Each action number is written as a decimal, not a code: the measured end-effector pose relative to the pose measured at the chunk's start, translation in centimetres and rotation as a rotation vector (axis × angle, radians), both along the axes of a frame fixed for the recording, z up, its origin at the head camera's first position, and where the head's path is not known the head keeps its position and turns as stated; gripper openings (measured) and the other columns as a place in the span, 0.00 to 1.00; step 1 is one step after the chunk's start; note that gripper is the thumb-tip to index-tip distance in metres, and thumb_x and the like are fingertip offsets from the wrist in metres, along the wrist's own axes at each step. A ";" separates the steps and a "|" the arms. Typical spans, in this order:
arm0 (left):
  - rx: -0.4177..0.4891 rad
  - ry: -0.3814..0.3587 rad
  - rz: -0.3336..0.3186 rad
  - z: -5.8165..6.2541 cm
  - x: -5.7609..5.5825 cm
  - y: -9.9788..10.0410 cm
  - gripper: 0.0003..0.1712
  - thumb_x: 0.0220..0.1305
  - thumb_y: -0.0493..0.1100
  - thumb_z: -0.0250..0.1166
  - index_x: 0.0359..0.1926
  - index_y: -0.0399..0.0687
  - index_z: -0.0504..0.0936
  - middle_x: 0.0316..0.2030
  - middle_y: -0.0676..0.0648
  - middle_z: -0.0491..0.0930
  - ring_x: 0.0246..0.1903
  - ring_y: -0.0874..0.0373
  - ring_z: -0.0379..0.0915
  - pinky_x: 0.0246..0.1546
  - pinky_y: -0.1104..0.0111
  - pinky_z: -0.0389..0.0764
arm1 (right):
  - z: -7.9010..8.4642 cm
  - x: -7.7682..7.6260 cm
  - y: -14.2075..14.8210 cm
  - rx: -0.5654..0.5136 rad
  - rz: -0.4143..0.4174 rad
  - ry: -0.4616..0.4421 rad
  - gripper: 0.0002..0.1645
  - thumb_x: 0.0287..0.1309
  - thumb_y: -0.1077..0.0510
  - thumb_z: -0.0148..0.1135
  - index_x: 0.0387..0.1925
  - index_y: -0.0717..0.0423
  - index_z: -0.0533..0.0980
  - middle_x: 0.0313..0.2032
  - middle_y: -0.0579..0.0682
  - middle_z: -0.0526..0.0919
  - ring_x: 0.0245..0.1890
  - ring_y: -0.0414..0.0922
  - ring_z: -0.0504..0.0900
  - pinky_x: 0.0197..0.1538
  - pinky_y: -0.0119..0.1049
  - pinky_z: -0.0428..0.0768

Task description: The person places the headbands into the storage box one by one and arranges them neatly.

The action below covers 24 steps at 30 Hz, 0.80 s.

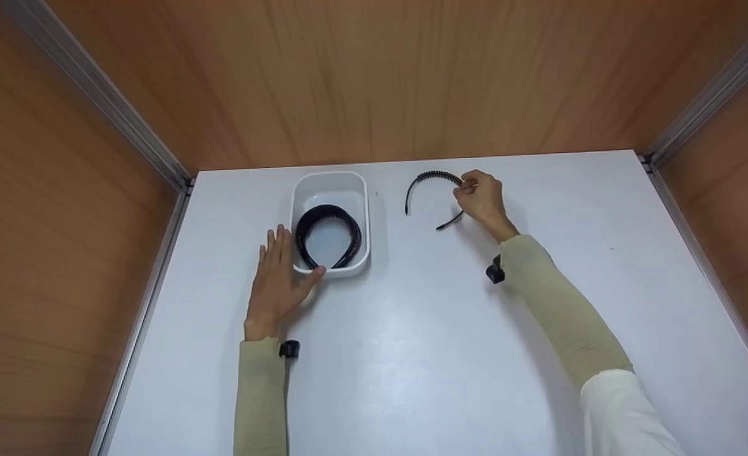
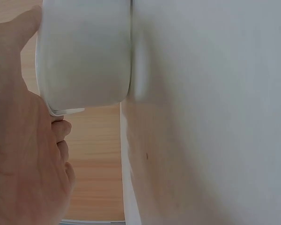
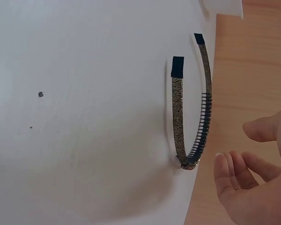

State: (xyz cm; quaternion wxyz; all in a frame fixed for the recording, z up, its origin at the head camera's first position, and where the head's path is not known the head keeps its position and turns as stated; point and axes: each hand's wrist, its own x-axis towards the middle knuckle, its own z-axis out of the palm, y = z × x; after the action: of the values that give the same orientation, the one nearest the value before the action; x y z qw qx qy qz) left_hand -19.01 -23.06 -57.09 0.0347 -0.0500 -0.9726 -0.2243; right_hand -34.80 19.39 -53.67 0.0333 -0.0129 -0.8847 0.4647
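Note:
In the head view, my left hand (image 1: 275, 288) lies along the left side of a white rectangular container (image 1: 329, 273), fingers straight and thumb at the near rim. Inside the container sit black headbands (image 1: 307, 237), nested in a ring. On the table to its right is a toothed headband (image 1: 434, 174), its ends facing the near side. The right wrist view shows this headband glittery gold-brown, with black tips and comb teeth. My right hand (image 1: 482, 199) hovers over its right side. The right wrist view shows a gap between thumb and fingertips, with the headband apart from them.
The white table (image 1: 399, 367) ends at a wooden back panel (image 1: 374, 82). Wooden side panels with metal rails (image 1: 126, 335) stand left and right. Small dark specks (image 3: 40, 94) mark the tabletop.

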 end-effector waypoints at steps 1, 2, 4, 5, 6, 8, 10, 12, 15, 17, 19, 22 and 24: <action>0.001 0.001 0.001 0.0 0.0 0.0 0.66 0.70 0.79 0.56 0.87 0.41 0.41 0.87 0.43 0.37 0.87 0.48 0.25 0.87 0.54 0.34 | -0.2 0.0 0.1 0.005 0.000 0.003 0.21 0.69 0.63 0.64 0.59 0.71 0.80 0.47 0.62 0.85 0.47 0.50 0.86 0.42 0.29 0.83; 0.000 0.001 0.001 0.0 0.0 0.0 0.66 0.70 0.79 0.56 0.87 0.41 0.41 0.87 0.43 0.37 0.87 0.48 0.25 0.87 0.54 0.34 | -0.3 0.0 0.2 0.006 -0.003 0.003 0.21 0.69 0.63 0.64 0.59 0.72 0.80 0.48 0.62 0.85 0.47 0.50 0.86 0.42 0.30 0.83; 0.001 0.005 0.002 0.0 0.0 0.0 0.66 0.69 0.79 0.57 0.86 0.41 0.41 0.87 0.42 0.37 0.87 0.47 0.26 0.87 0.53 0.34 | -0.7 0.0 0.4 0.007 -0.007 0.008 0.21 0.69 0.64 0.64 0.59 0.72 0.80 0.48 0.63 0.85 0.48 0.52 0.86 0.45 0.34 0.84; 0.001 0.006 0.004 -0.1 0.0 0.0 0.67 0.69 0.79 0.57 0.87 0.41 0.41 0.87 0.42 0.37 0.87 0.47 0.26 0.87 0.53 0.34 | -0.8 0.0 0.6 0.010 -0.010 0.010 0.21 0.69 0.64 0.64 0.59 0.72 0.80 0.48 0.64 0.85 0.48 0.52 0.86 0.46 0.35 0.84; -0.001 0.004 0.006 -0.1 0.0 0.0 0.67 0.69 0.80 0.57 0.87 0.41 0.41 0.87 0.43 0.37 0.87 0.47 0.26 0.87 0.53 0.34 | -1.0 0.1 0.7 0.015 -0.011 0.013 0.21 0.69 0.64 0.64 0.59 0.73 0.80 0.48 0.65 0.85 0.48 0.53 0.85 0.47 0.37 0.84; -0.006 0.001 0.009 -0.2 0.0 0.0 0.67 0.68 0.81 0.56 0.87 0.42 0.41 0.87 0.43 0.37 0.87 0.48 0.25 0.87 0.53 0.34 | -1.4 0.2 0.9 0.013 -0.018 0.013 0.21 0.69 0.64 0.64 0.59 0.74 0.79 0.49 0.65 0.84 0.49 0.54 0.85 0.49 0.40 0.84; -0.009 -0.003 0.012 -0.3 0.0 0.0 0.68 0.68 0.82 0.55 0.87 0.43 0.40 0.87 0.44 0.36 0.87 0.49 0.25 0.87 0.54 0.34 | -1.8 0.1 1.2 0.014 -0.024 0.014 0.21 0.69 0.65 0.64 0.59 0.74 0.79 0.49 0.66 0.84 0.49 0.55 0.85 0.50 0.42 0.84; -0.009 -0.006 0.015 -0.3 0.1 0.0 0.68 0.68 0.83 0.54 0.87 0.44 0.40 0.88 0.45 0.36 0.87 0.49 0.24 0.87 0.54 0.34 | -2.2 0.1 1.4 0.015 -0.031 0.013 0.21 0.69 0.65 0.64 0.59 0.74 0.79 0.49 0.66 0.84 0.49 0.55 0.84 0.51 0.44 0.84; 0.001 -0.001 0.013 -0.4 0.1 0.0 0.68 0.67 0.83 0.54 0.87 0.44 0.40 0.88 0.45 0.36 0.87 0.49 0.25 0.88 0.55 0.34 | -2.6 0.0 1.8 0.018 -0.039 0.007 0.21 0.68 0.65 0.64 0.59 0.74 0.79 0.49 0.66 0.84 0.49 0.56 0.84 0.52 0.45 0.83; 0.006 0.000 0.013 -0.4 0.1 0.1 0.68 0.67 0.83 0.54 0.87 0.45 0.40 0.88 0.46 0.36 0.87 0.50 0.25 0.88 0.55 0.34 | -2.9 0.0 1.9 0.018 -0.043 -0.005 0.21 0.69 0.65 0.64 0.59 0.73 0.79 0.49 0.66 0.84 0.50 0.56 0.83 0.51 0.45 0.83; 0.008 0.002 0.011 -0.4 0.1 0.1 0.68 0.67 0.83 0.55 0.87 0.45 0.40 0.88 0.46 0.36 0.87 0.50 0.25 0.88 0.55 0.34 | -3.1 0.0 2.0 0.020 -0.046 -0.019 0.22 0.69 0.64 0.63 0.59 0.73 0.79 0.50 0.66 0.83 0.50 0.55 0.83 0.50 0.44 0.83; 0.008 0.002 0.009 -0.4 0.1 0.1 0.68 0.67 0.83 0.54 0.87 0.45 0.39 0.87 0.45 0.36 0.87 0.49 0.25 0.88 0.55 0.34 | -3.6 0.0 2.0 0.012 -0.059 -0.048 0.22 0.69 0.62 0.63 0.59 0.72 0.79 0.49 0.64 0.84 0.50 0.54 0.83 0.49 0.42 0.83; 0.011 0.006 0.006 -0.4 0.1 0.2 0.68 0.68 0.83 0.55 0.87 0.44 0.40 0.87 0.45 0.37 0.87 0.48 0.26 0.88 0.54 0.35 | -3.9 -0.1 2.0 0.012 -0.068 -0.065 0.22 0.69 0.62 0.64 0.59 0.72 0.79 0.49 0.64 0.84 0.49 0.54 0.83 0.49 0.40 0.83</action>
State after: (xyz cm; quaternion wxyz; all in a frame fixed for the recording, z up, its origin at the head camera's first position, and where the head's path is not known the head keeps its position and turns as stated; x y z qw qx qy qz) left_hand -18.93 -22.88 -57.48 0.0386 -0.0475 -0.9714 -0.2294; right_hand -34.89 21.37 -57.59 0.0203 -0.0576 -0.8872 0.4573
